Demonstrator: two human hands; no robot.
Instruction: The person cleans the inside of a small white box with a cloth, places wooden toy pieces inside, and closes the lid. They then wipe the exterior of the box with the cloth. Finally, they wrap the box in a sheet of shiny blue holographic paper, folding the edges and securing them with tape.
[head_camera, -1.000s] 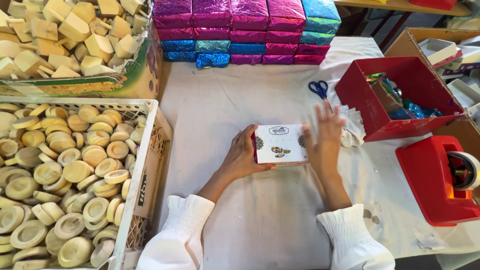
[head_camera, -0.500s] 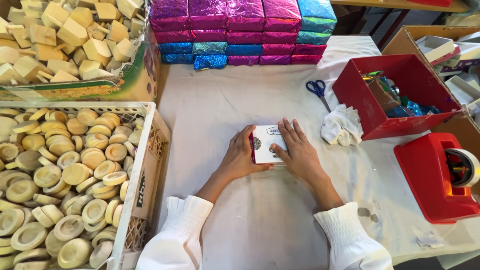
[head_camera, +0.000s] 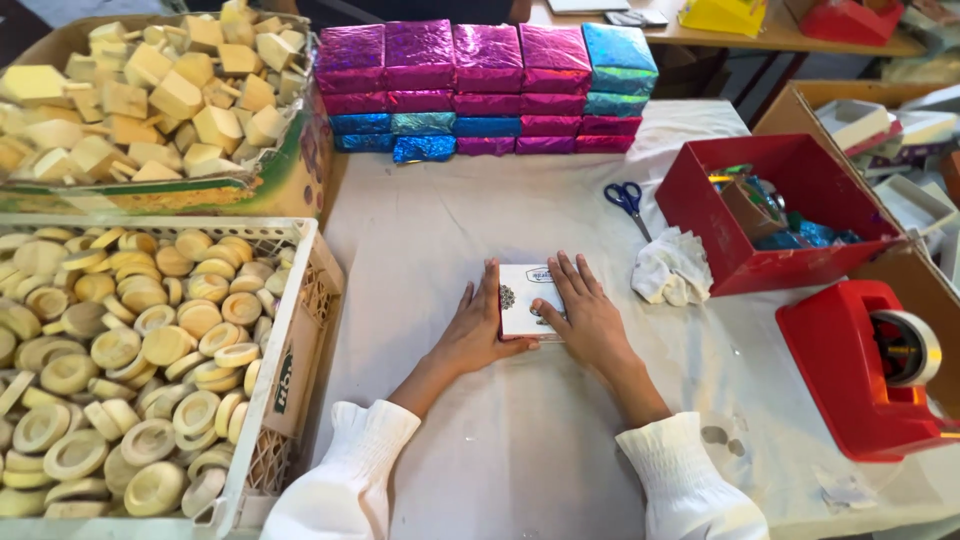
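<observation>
Near the middle of the frame, a small white printed box (head_camera: 522, 296) is lying flat on the cloth-covered table (head_camera: 480, 440), and both hands are working on it: the left hand (head_camera: 478, 325) is cupping its left edge with curled fingers, while the right hand (head_camera: 585, 312) is pressing down on its top, palm flat and fingers spread, gripping nothing. Judging by this, the box is being pressed shut or squared up. The next move probably calls for keeping the left-hand brace steady, so the box is not sliding sideways under the push, and for even pressure so the thin card is not denting. Room is lying mostly below the box, toward the bottom of the frame, where bare cloth is running between the two white sleeves. To the left, the white crate of round wooden pieces (head_camera: 300, 300) is standing with its rim near the left forearm. To the right, a crumpled white cloth (head_camera: 672, 270) is sitting just beside the right hand, with the red box (head_camera: 770, 265) and blue-handled scissors (head_camera: 628, 200) beyond it. The red tape dispenser (head_camera: 865, 370) is occupying the lower right, and stacked foil-wrapped packages (head_camera: 480, 90) are closing off the top.
</observation>
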